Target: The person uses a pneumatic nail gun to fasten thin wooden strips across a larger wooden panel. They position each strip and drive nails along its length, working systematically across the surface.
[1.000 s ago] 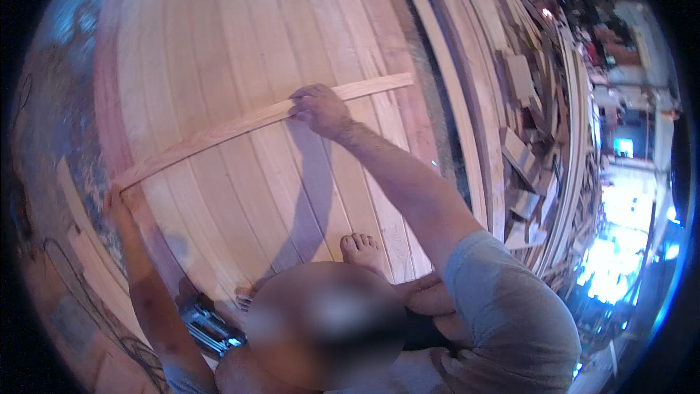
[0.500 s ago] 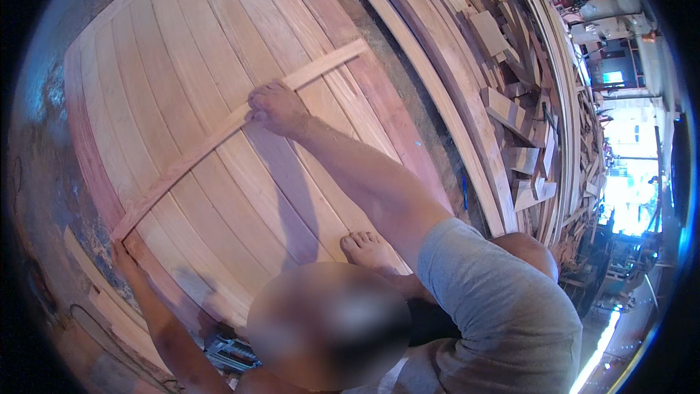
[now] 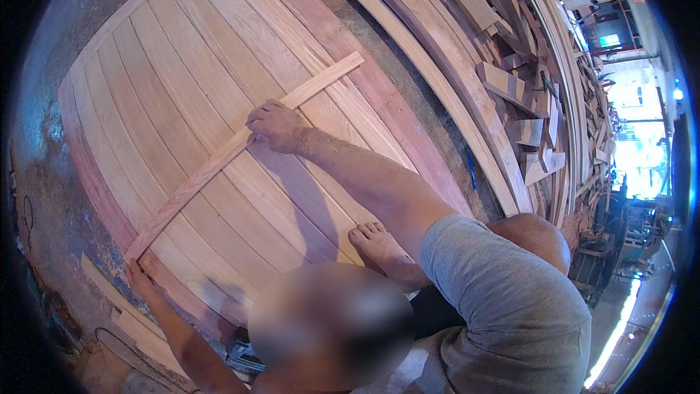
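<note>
Well, one wooden strip [image 3: 208,171] on one panel [image 3: 157,87]: right hand [image 3: 275,126] clamped on it, left hand [image 3: 141,277] at its end, grip unclear

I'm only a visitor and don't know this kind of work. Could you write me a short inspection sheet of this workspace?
Surface: a broad plank panel with reddish edge boards; stained floor shows beside it.
Job's things: one narrow wooden strip lying across the planks.
Clutter: long boards and heaped offcuts to the right; a thin blue item on the floor.
Hands: right hand grips the strip near its middle; left hand is at its left end, grip unclear.
Cables: a dark, cord-like loop at lower left, not certain.
Surroundings: bare foot on the planks; glaring light far right.
</note>
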The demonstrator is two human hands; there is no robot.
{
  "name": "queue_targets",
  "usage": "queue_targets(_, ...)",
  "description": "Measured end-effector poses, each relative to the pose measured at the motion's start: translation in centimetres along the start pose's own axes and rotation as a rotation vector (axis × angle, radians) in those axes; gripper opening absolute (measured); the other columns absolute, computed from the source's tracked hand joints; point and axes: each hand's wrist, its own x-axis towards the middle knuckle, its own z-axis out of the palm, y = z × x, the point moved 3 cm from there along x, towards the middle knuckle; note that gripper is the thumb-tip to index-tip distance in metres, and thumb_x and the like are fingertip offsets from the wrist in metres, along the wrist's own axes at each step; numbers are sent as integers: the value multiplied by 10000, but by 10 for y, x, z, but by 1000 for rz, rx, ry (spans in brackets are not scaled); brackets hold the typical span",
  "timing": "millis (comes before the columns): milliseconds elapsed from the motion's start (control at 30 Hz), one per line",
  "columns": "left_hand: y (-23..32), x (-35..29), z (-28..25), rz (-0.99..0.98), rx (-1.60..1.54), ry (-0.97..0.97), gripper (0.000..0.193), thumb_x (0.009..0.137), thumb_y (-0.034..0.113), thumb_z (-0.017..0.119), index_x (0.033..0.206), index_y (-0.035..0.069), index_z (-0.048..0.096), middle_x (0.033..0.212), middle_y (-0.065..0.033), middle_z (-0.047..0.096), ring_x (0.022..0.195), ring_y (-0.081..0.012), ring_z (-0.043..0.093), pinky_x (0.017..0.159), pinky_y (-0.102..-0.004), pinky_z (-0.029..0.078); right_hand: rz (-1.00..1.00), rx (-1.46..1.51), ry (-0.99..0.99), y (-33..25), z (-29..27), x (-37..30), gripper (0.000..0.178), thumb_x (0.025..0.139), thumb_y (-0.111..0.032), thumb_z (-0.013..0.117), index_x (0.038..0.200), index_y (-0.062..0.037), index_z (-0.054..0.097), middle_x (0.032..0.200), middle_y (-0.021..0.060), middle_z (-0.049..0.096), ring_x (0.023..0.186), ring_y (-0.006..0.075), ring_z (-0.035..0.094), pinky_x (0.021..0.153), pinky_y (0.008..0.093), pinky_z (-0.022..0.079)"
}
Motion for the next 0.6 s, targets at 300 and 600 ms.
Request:
queue_targets(300, -22, 15, 0, -47, -195, -288, 473, 1041, 235, 598, 1436, -18, 540, 1356, -145, 632, 1193, -264, 615, 1008, -363, 517, 207, 62, -135, 26, 38, -6, 232, 870, -224, 732, 1019, -45, 727, 1162, 163, 682, 1151, 336, 627, 985, 475, 506)
queue_targets(600, -21, -6, 4, 178, 10, 151, 450, 919, 173, 769, 1311, -27, 676, 1158, -90, 736, 985, -144, 672, 877, -291, 534, 25, 102, -16, 8, 0, -5, 271, 833, -73, 799, 1086, -24, 716, 1256, 120, 663, 1186, 321, 610, 1018, 429, 521)
